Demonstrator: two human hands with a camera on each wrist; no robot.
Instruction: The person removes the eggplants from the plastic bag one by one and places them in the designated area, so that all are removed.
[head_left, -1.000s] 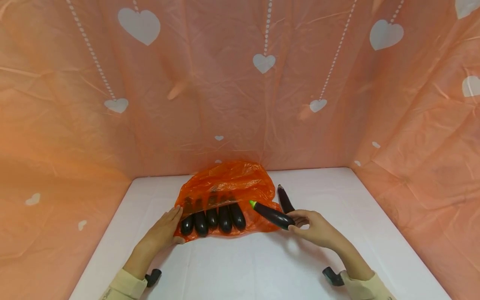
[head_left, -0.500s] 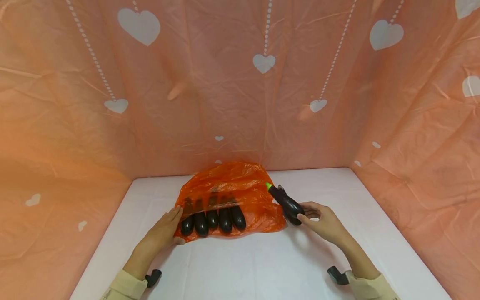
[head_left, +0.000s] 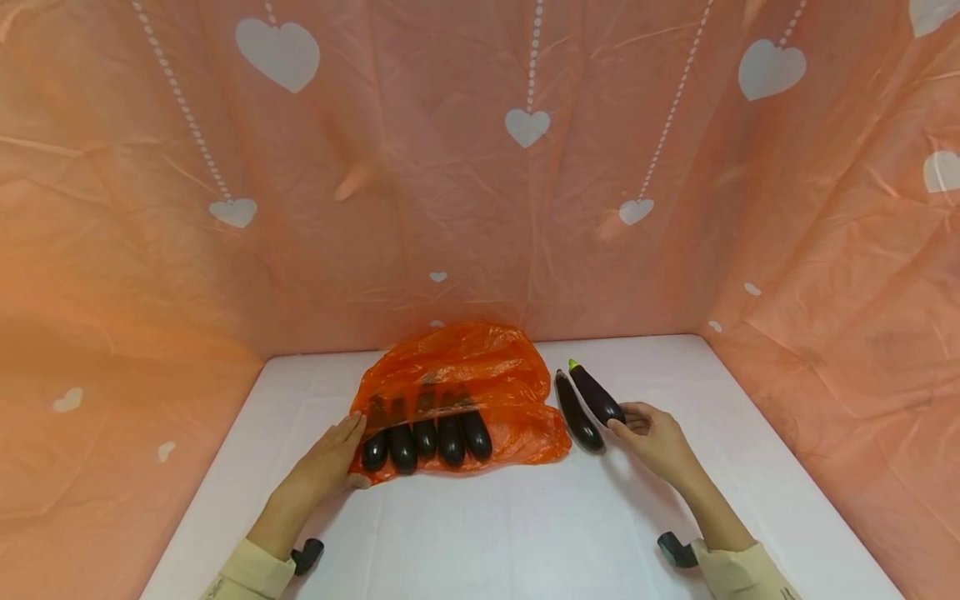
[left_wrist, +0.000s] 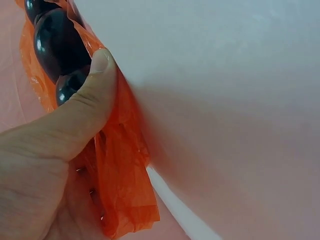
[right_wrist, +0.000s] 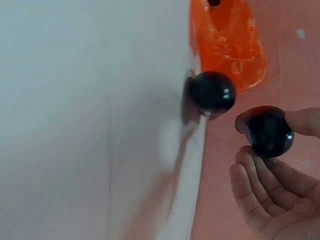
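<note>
Your left hand rests on the 9 o'clock edge of the orange plastic bag, its fingers straight and side by side, its thumb out at the bag's 7 o'clock corner. Inside lie five dark eggplants in a row, their rounded ends toward 6 o'clock at the bag's mouth, their far ends dim through the plastic. Your right hand grips a green-tipped eggplant near its rounded end, between thumb and fingers, the tip pointing to about 11 o'clock. You hold it above the white table, at about 2 o'clock from a loose eggplant. That one lies just beside the bag, at its 3 o'clock. An orange backdrop with white hearts hangs at 12 o'clock.
</note>
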